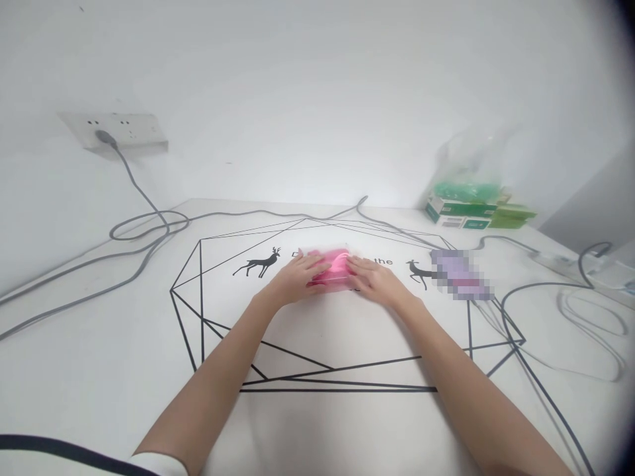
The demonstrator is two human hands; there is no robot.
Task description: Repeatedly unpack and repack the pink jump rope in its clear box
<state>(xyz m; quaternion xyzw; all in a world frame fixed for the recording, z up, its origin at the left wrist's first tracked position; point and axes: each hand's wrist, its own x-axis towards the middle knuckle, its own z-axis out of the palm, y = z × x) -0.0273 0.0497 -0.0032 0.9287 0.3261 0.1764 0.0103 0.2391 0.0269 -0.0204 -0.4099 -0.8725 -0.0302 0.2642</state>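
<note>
A bright pink item in a clear plastic wrapper (330, 271) lies flat on the white table (317, 344), over printed lettering. My left hand (300, 276) rests on its left side, fingers stretched out across the pink surface. From the other side, my right hand (372, 277) lays its extended fingertips on the right edge of the wrapper. Both palms face down, and neither hand is wrapped around anything. What the pink item is, I cannot tell; the fingers cover part of it.
Grey cables (228, 213) run along the back and left of the table to a wall socket (131, 129). A pixelated purple phone-shaped object (461, 272) lies to the right. Behind it stand green-and-white boxes (461, 210) under a plastic bag (469, 175). More cables (546, 393) loop at right.
</note>
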